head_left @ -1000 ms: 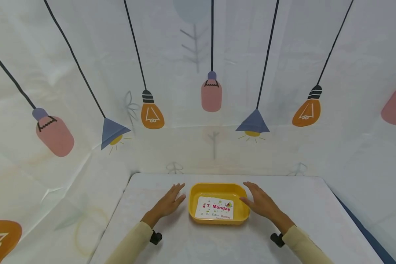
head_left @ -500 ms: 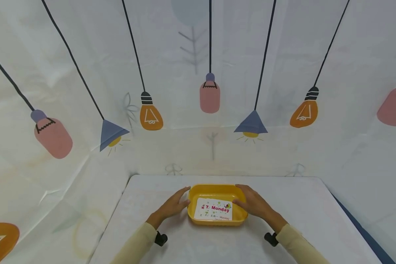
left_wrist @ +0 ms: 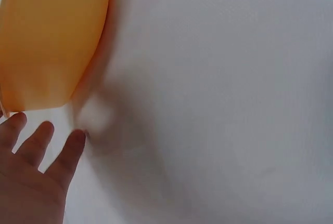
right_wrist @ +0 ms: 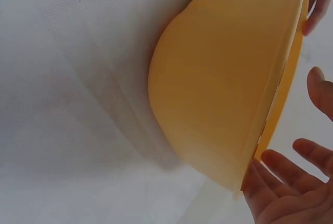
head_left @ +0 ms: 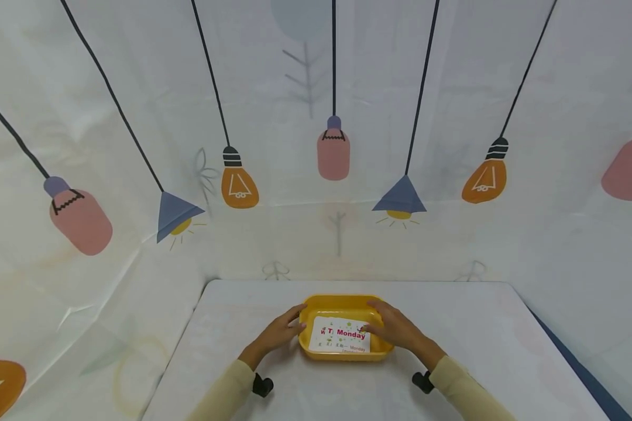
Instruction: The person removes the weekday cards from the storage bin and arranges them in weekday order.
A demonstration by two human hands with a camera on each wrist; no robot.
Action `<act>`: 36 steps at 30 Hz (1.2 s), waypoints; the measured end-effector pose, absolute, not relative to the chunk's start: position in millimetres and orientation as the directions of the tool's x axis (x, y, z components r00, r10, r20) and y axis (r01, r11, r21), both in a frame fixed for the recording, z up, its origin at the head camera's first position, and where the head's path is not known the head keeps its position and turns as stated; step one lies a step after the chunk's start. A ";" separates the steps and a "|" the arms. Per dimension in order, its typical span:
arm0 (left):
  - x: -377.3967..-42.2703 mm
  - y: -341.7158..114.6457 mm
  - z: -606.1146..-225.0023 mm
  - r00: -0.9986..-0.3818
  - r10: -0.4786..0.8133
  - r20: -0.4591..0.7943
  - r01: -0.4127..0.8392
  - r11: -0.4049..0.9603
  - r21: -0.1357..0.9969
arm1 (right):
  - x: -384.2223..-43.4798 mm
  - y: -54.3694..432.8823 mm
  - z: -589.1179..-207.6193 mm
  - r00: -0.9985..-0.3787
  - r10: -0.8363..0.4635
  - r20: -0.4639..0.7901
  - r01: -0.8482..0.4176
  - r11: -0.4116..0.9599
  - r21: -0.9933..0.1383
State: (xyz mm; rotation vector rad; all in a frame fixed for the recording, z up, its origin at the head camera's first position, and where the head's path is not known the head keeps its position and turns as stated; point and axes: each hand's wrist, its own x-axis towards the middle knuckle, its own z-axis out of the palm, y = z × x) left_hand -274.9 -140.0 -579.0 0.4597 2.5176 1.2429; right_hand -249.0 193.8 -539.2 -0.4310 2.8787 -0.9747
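A yellow plastic tray (head_left: 342, 356) stands on the white table. White cards (head_left: 339, 336), the top one printed "Monday" in red, lie inside it. My left hand (head_left: 278, 333) is at the tray's left end, fingers straight and close to the rim. In the left wrist view, the fingers (left_wrist: 65, 159) extend beside the tray's outer wall (left_wrist: 49, 42); exact contact is hard to tell. My right hand (head_left: 397, 328) reaches over the tray's right end, thumb near the cards. The right wrist view shows its fingers (right_wrist: 291, 177) spread at the rim, with the thumb apart from them.
The white tabletop (head_left: 274, 386) spreads around the tray. Behind it hangs a pale cloth wall (head_left: 295, 234) printed with lamps and bulbs. A black wrist camera (head_left: 263, 386) is on the left wrist and another black camera (head_left: 423, 382) on the right.
Both hands have moved inward to the tray. The left hand has come up to the left rim, and the right hand has shifted left over the right end. The tray and cards keep their place.
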 end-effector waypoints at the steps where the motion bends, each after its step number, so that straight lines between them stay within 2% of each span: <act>1: -274.8 -140.7 -579.7 -0.903 0.411 -0.122 0.141 0.554 0.821 | -249.4 193.1 -539.9 -0.958 -0.287 0.021 -0.240 0.757 -0.607; 6: -274.1 -142.7 -585.5 -0.887 0.443 -0.134 0.040 0.362 0.931 | -250.7 191.6 -540.1 -0.953 -0.301 0.026 -0.254 0.752 -0.609; 10: -274.3 -142.9 -590.9 -0.877 0.461 -0.137 -0.021 0.248 0.969 | -251.8 190.9 -540.1 -0.950 -0.310 0.028 -0.262 0.749 -0.609; 19: -271.7 -144.6 -593.1 -0.863 0.462 -0.205 -0.132 0.185 0.974 | -256.4 188.2 -538.8 -0.946 -0.324 -0.015 -0.245 0.744 -0.621; 28: -273.8 -141.4 -591.0 -0.866 0.453 -0.212 -0.146 0.177 0.973 | -265.5 187.2 -529.1 -0.936 -0.350 -0.027 -0.264 0.755 -0.600; 36: -274.1 -142.1 -595.2 -0.863 0.461 -0.207 -0.151 0.155 0.976 | -276.0 185.5 -524.5 -0.900 -0.433 -0.042 -0.329 0.740 -0.586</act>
